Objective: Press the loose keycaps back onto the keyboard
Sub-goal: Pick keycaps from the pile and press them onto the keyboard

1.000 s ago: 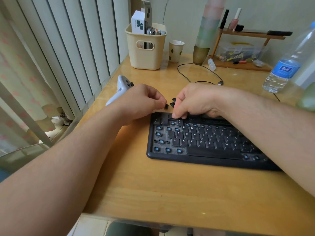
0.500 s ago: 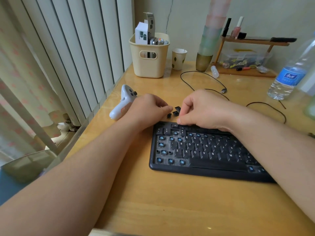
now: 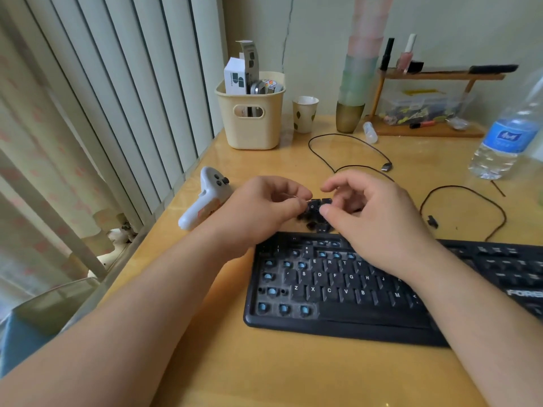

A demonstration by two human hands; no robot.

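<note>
The black keyboard [image 3: 338,292] lies on the wooden desk, with several blue switch stems bare along its left side and top rows. A small pile of loose black keycaps [image 3: 317,221] sits just behind its top left edge. My left hand [image 3: 264,207] is curled at the left of the pile, and its thumb and fingertips pinch a keycap [image 3: 312,206] at the pile's top. My right hand [image 3: 379,221] hovers over the right of the pile with loosely curled fingers. Its thumb and forefinger are apart, and the thumb touches the keycaps. Part of the pile is hidden under it.
A white controller [image 3: 205,198] lies left of my left hand. A cream basket [image 3: 252,124], a paper cup [image 3: 305,113], a tall vase [image 3: 351,113] and a wooden shelf [image 3: 426,130] stand at the back. A black cable [image 3: 352,165] loops behind the pile. A water bottle [image 3: 505,139] stands at right.
My right hand has lifted off the keyboard's top row and moved back to the keycap pile. My left hand has stayed by the pile. The camera has tilted, shifting the scene down.
</note>
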